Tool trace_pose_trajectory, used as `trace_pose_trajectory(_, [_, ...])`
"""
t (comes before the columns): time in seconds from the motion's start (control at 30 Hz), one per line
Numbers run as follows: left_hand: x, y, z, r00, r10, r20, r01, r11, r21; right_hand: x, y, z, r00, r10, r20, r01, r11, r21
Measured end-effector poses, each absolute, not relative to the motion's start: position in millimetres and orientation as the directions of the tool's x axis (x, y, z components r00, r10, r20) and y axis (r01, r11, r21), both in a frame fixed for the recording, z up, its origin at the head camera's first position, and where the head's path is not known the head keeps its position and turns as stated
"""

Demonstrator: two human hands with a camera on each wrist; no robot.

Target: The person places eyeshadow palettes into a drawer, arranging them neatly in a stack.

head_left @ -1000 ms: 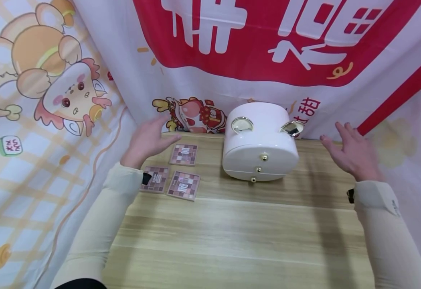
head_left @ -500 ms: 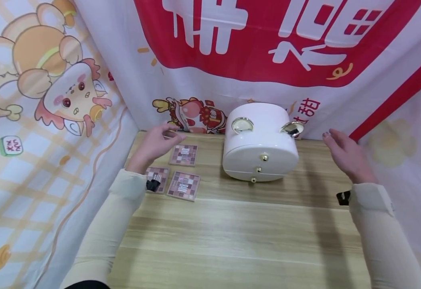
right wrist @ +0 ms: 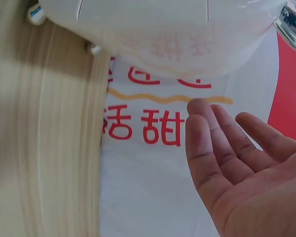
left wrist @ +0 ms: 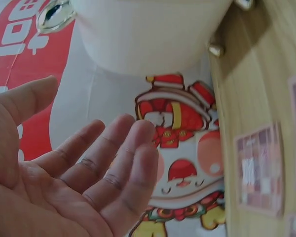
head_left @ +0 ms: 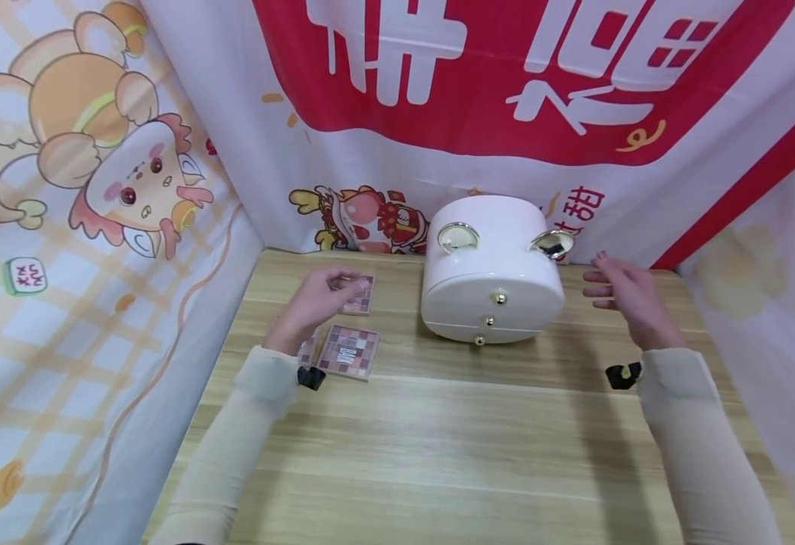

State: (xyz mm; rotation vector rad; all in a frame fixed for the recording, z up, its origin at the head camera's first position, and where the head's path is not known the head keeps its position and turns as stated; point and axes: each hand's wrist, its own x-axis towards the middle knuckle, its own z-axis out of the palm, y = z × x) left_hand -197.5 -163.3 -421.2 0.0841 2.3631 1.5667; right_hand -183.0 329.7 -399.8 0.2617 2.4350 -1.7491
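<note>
Head view: one box [head_left: 493, 261], rear of bench [head_left: 452, 454], between left grip [head_left: 321, 300] and right grip [head_left: 632, 297], both relaxed, empty, apart from it. For a steady hold, we judge, both should meet its sides together, level. Since the earlier frame, we list both grips nearer, box unmoved.

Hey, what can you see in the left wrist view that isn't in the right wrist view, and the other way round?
Only the left wrist view shows the left hand, the checkered flat cases and the red cartoon print. Only the right wrist view shows the right hand, the red lettering and the wavy orange line. Both share part of the white box, the wooden tabletop and the cloth backdrop.
</note>
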Motion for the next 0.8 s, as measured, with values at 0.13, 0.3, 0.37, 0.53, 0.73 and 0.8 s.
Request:
trace_pose_trajectory(0.13, [-193, -152, -427, -0.947, 0.243, -0.212, -0.131, 0.312, 0.941, -182, 327, -401, -0.979, 0.029, -0.203, 0.204, 0.219, -0.954])
trace_pose_trajectory(0.3, [-187, -136, -435, -0.944, 0.276, -0.183, -0.110, 0.260, 0.959, -184, 322, -404, -0.972, -0.001, -0.236, 0.230, 0.214, -0.949])
trace_pose_trajectory(0.37, [-185, -130, -437, -0.940, 0.282, -0.191, -0.114, 0.269, 0.956, -184, 320, -405, -0.968, -0.007, -0.251, 0.245, 0.201, -0.949])
trace_pose_trajectory(0.53, [-180, -116, -439, -0.929, 0.303, -0.215, -0.148, 0.229, 0.962, -185, 315, -408, -0.967, -0.002, -0.254, 0.250, 0.177, -0.952])
trace_pose_trajectory(0.73, [-175, -104, -440, -0.919, 0.332, -0.213, -0.149, 0.209, 0.967, -185, 309, -410, -0.972, 0.006, -0.236, 0.232, 0.214, -0.949])
trace_pose_trajectory(0.8, [-173, -100, -439, -0.916, 0.334, -0.222, -0.154, 0.219, 0.963, -185, 307, -411, -0.973, 0.007, -0.230, 0.225, 0.238, -0.945])
